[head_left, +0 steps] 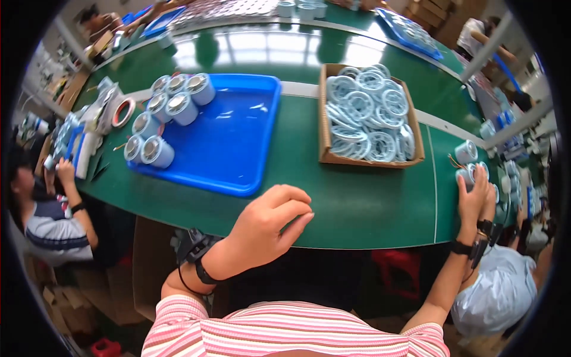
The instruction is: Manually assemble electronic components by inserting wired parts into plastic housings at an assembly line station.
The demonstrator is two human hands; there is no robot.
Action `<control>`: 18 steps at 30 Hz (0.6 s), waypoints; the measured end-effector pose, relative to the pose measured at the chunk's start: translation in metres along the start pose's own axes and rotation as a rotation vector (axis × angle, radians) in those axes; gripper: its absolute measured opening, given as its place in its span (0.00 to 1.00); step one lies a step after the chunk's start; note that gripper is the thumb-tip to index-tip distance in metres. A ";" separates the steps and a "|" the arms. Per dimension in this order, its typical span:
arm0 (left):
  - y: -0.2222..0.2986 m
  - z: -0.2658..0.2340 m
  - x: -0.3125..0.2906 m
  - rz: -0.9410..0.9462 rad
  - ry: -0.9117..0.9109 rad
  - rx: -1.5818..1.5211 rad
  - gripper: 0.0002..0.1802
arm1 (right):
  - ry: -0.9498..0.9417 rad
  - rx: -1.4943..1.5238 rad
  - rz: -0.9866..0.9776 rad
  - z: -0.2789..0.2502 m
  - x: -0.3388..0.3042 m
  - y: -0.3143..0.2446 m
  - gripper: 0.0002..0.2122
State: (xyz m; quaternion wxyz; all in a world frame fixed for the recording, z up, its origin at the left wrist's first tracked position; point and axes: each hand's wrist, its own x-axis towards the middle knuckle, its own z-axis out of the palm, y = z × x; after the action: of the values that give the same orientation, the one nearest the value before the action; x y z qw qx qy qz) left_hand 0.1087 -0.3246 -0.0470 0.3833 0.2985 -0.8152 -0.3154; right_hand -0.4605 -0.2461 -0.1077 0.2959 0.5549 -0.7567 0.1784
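Note:
My left hand (pixel 267 223) hovers over the near table edge, in front of a blue tray (pixel 253 160). Its fingers are loosely curled, and I see nothing in them. At the far right, my right hand (pixel 474 199) reaches to a small group of light-blue cylindrical housings (pixel 466 152) with thin wires. Its thumb and fingers lie around one of these housings, though the hand partly hides it. More light-blue housings with metal tops (pixel 181 108) stand along the left side of the tray.
A cardboard box (pixel 324 134) full of light-blue plastic rings (pixel 359 106) stands right of the tray on the green table (pixel 357 208). A white tape roll (pixel 123 112) lies left of the tray. Co-workers sit at the left (pixel 56 220) and right (pixel 496 285).

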 end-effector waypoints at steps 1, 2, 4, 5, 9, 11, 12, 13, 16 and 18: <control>0.003 -0.017 0.003 -0.012 0.023 0.185 0.05 | 0.032 -0.002 -0.005 -0.004 0.003 -0.005 0.29; 0.002 -0.034 0.008 -0.023 0.037 0.366 0.05 | 0.027 0.040 -0.032 -0.006 0.004 -0.014 0.29; -0.032 -0.073 0.021 0.010 0.189 0.740 0.02 | 0.099 0.202 0.090 -0.033 0.009 -0.050 0.22; -0.048 -0.094 0.031 -0.037 0.216 0.851 0.04 | 0.096 0.216 0.085 -0.043 0.014 -0.070 0.22; -0.116 -0.154 0.059 -0.054 0.207 1.033 0.16 | -0.084 0.509 -0.135 -0.096 0.035 -0.177 0.12; -0.144 -0.155 0.065 -0.046 0.182 1.243 0.21 | -0.136 0.596 -0.297 -0.116 0.048 -0.230 0.09; -0.151 -0.157 0.067 -0.035 0.174 1.346 0.23 | -0.151 0.633 -0.395 -0.122 0.056 -0.247 0.08; -0.169 -0.155 0.072 -0.019 0.149 1.306 0.23 | -0.151 0.670 -0.435 -0.112 0.069 -0.266 0.07; -0.157 -0.150 0.077 -0.141 -0.031 1.223 0.31 | -0.106 0.724 -0.554 -0.088 0.095 -0.285 0.06; -0.120 -0.136 0.076 -0.176 -0.099 1.054 0.33 | -0.200 0.769 -0.586 -0.067 0.113 -0.294 0.07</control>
State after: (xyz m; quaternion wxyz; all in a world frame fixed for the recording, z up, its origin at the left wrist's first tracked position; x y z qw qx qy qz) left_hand 0.2083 -0.4935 -0.0342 0.1146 0.5023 -0.8521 0.0917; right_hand -0.1894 -0.3838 -0.0009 0.0332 0.8279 -0.4729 0.2998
